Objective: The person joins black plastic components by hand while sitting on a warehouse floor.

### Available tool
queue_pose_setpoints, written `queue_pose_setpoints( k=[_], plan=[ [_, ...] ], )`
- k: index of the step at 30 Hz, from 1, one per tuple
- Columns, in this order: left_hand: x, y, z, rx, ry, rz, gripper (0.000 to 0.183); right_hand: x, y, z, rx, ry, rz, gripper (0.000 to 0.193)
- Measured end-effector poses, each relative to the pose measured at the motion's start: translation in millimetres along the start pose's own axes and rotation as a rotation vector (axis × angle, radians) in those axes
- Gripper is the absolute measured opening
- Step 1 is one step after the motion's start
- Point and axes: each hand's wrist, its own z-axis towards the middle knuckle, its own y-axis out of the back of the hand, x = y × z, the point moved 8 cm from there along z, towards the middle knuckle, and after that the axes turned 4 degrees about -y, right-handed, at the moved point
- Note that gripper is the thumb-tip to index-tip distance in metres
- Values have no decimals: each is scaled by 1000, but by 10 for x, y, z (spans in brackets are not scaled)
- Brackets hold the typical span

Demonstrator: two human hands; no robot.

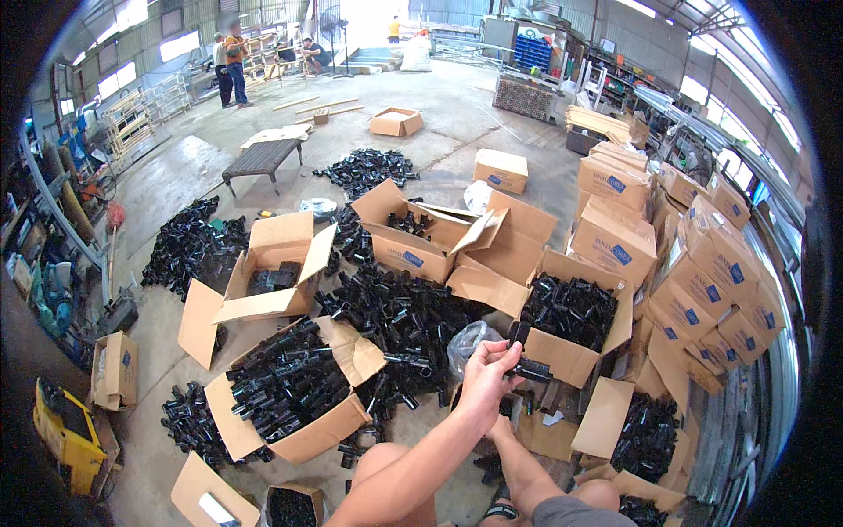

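My left hand (486, 379) is raised in front of the open boxes, with thumb and fingers closed on a small black tubular fitting (532, 370). A short black piece (520, 333) rises at its fingertips; I cannot tell whether it is part of the same fitting. Beneath my left wrist, my right hand (502, 429) is mostly covered, and its fingers do not show. Just beyond my hands stands an open carton (562, 358) full of black fittings (569, 312). A clear plastic bag (472, 344) lies beside my left hand.
Loose black fittings (404, 321) are heaped on the floor among open cartons. To the left is a carton (320, 437) of longer black parts. Closed cartons (716, 272) are stacked at right. A low dark table (263, 163) and several people (235, 66) are farther back.
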Motion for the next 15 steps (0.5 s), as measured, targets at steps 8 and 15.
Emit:
queue_pose_setpoints(
  k=[8,15],
  plan=[
    [-6,6,33,-7,-49,-28,27,-5,-50,141,-14,136,-5,19],
    [-70,1,84,-5,-74,-80,33,516,1229,287,-86,449,27,11]
  ],
)
